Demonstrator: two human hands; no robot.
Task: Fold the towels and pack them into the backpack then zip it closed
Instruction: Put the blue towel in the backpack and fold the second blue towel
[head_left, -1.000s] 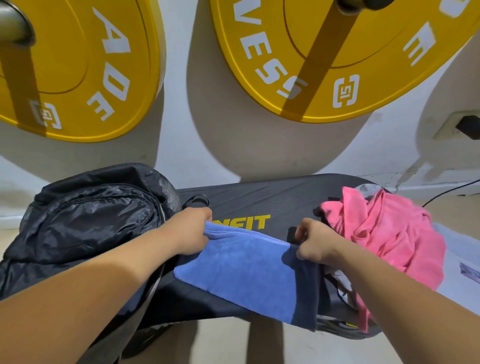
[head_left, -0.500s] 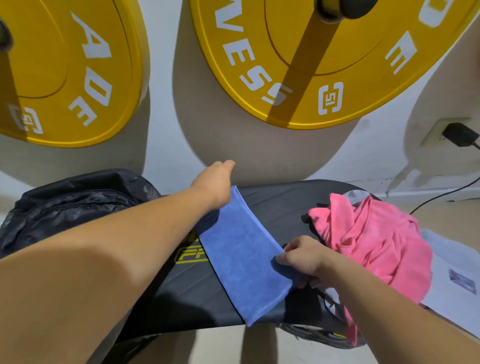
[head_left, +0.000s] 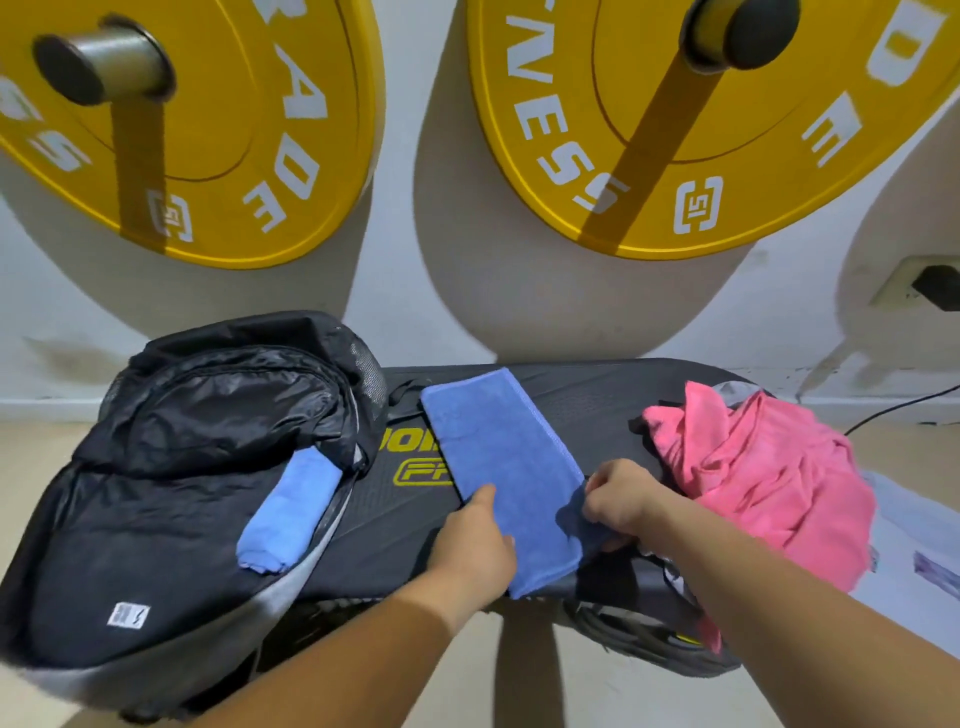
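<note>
A blue towel (head_left: 506, 467), folded into a long strip, lies across the black bench (head_left: 613, 400). My left hand (head_left: 475, 545) holds its near left edge, thumb on top of the cloth. My right hand (head_left: 621, 501) pinches its near right edge. An open black backpack (head_left: 156, 467) lies on the left end of the bench with a folded light blue towel (head_left: 288, 512) inside its opening. A crumpled pink towel (head_left: 769, 478) is heaped on the right end.
Two yellow weight plates (head_left: 218, 130) (head_left: 701, 130) hang on the white wall behind the bench. A wall socket with a black plug (head_left: 930, 283) and its cable are at the far right. Light papers (head_left: 924, 545) lie at the right beyond the pink towel.
My left hand has come back from the towel's far end to its near left edge. The blue towel now lies flat as a long strip; the view tilted and the backpack's inside shows.
</note>
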